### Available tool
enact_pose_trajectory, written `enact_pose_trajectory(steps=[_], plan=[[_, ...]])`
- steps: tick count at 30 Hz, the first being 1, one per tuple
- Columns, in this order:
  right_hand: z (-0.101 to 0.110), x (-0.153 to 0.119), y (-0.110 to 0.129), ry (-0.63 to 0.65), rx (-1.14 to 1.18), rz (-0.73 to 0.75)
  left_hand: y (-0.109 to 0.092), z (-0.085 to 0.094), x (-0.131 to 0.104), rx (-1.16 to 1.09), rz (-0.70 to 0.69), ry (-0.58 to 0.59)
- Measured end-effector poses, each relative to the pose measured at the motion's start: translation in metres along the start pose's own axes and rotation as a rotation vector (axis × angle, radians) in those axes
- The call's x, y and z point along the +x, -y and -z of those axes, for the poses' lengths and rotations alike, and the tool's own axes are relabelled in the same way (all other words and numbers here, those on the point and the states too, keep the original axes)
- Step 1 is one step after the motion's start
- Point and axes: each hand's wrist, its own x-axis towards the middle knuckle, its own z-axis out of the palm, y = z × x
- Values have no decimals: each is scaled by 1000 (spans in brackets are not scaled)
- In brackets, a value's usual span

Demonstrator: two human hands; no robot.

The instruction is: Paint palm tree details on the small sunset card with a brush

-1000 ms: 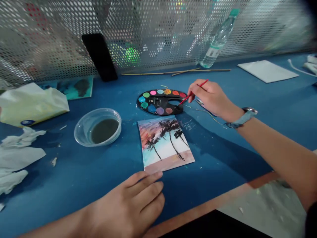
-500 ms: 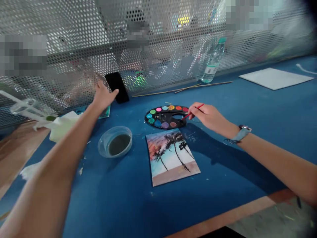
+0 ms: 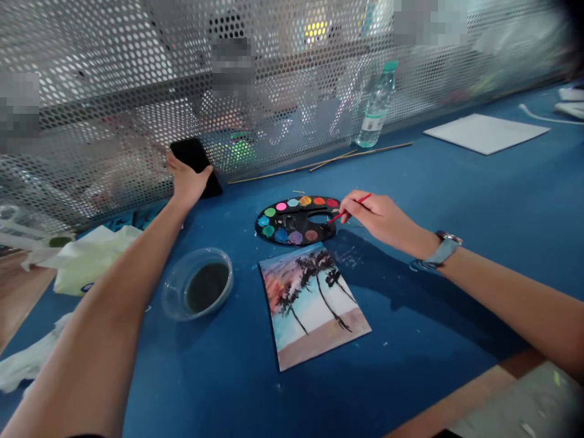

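My left hand [image 3: 186, 180] is stretched far forward and grips a black phone [image 3: 197, 159] that leans against the perforated metal screen. My right hand [image 3: 378, 216] pinches a thin red paintbrush [image 3: 351, 208], whose tip rests on the black oval paint palette [image 3: 296, 219] with its ring of coloured paint wells. In front of the palette lies a small painting [image 3: 312, 301] of dark palm trees against a pink and blue sky. A clear plastic bowl [image 3: 198, 291] of murky grey water stands left of the painting. A watch sits on my right wrist.
The blue table [image 3: 447, 182] ends at the perforated metal screen [image 3: 114, 91]. A water bottle [image 3: 374, 109] and thin wooden sticks [image 3: 319, 164] lie along it. White paper [image 3: 486, 132] is at the far right; crumpled tissues [image 3: 86, 261] and a tissue pack sit at the left.
My left hand left the painting's lower edge, reached forward to the screen and closed on the black phone. My right hand kept the brush at the palette. The view tilted up.
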Motion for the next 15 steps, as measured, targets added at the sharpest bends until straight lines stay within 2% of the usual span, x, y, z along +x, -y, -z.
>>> enact_pose_trajectory(steps=[6,11,15], plan=[[-2,0,0,-29,7,-29,6,-15,7,-28,-134,3],[-2,-1,3,9,0,-19,8,-23,9,-45,46,-22],[-3,-3,-2,-14,9,-17,14,-14,2,-91,133,12]])
